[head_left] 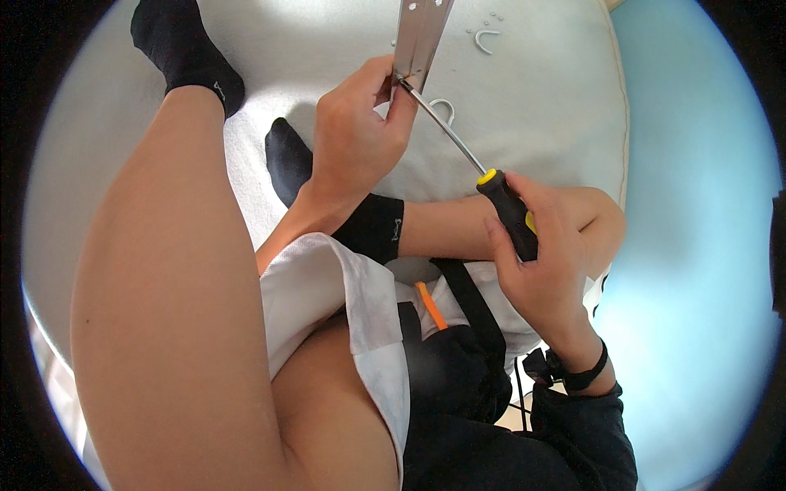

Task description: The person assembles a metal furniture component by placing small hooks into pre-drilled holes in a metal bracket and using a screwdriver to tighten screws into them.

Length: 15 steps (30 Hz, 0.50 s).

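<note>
In my right hand (547, 254) is a screwdriver (509, 209) with a black and yellow handle and a long metal shaft. Its tip meets a small screw at the lower end of a flat metal rail (420, 41). My left hand (360, 135) pinches that end of the rail between thumb and fingers, right beside the screwdriver tip. The rail rises away from me and leaves the picture at the top; holes show along it. A white curved hook (443, 109) sits just behind the screwdriver shaft; whether it is joined to the rail I cannot tell.
Beyond the rail, a loose white hook (486, 42) and several tiny screws (494, 17) lie on the pale padded surface (540, 106). A light blue surface (696, 204) borders it on the right. My bent legs, in black socks (192, 53), frame the work area.
</note>
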Tool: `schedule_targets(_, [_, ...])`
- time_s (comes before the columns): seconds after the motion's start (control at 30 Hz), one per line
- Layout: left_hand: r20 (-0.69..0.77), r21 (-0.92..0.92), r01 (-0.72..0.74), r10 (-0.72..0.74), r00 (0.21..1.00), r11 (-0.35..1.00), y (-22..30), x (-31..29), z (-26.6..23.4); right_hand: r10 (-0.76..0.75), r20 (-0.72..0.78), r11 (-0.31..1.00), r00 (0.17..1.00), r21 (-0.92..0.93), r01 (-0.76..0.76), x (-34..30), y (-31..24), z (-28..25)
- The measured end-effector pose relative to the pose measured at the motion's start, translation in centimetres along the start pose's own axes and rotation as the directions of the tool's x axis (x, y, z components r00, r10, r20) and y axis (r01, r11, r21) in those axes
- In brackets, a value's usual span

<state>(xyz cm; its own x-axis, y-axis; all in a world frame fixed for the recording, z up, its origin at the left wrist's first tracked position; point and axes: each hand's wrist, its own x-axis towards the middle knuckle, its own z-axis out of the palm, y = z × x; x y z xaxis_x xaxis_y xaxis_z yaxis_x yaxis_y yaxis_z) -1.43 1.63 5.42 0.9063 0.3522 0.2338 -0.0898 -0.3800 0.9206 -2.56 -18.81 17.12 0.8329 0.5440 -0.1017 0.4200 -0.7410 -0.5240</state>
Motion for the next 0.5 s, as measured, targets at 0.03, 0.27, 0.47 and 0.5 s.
schedule_targets(0.03, [-0.002, 0.003, 0.019, -0.019, 1.000, 1.000, 0.0, 0.0, -0.1, -0.002, -0.001, 1.000, 1.000, -0.013, 0.002, 0.1, -0.2, 0.0])
schedule_targets(0.27, [-0.028, 0.023, -0.015, 0.016, 0.999, 1.000, -0.3, 0.0, -0.1, -0.059, -0.001, 0.979, 0.998, -0.198, 0.057, 0.6, -0.9, -0.8])
schedule_targets(0.47, [-0.028, 0.068, -0.037, 0.039, 0.999, 0.997, 0.1, 0.0, -0.2, -0.171, -0.025, 0.954, 0.985, -0.252, 0.159, 0.4, -1.0, -2.1])
schedule_targets(0.5, [-0.029, 0.070, -0.049, 0.051, 0.998, 0.996, -0.1, -0.1, -0.1, -0.184, -0.037, 0.953, 0.982, -0.253, 0.169, 0.3, -1.0, -2.1])
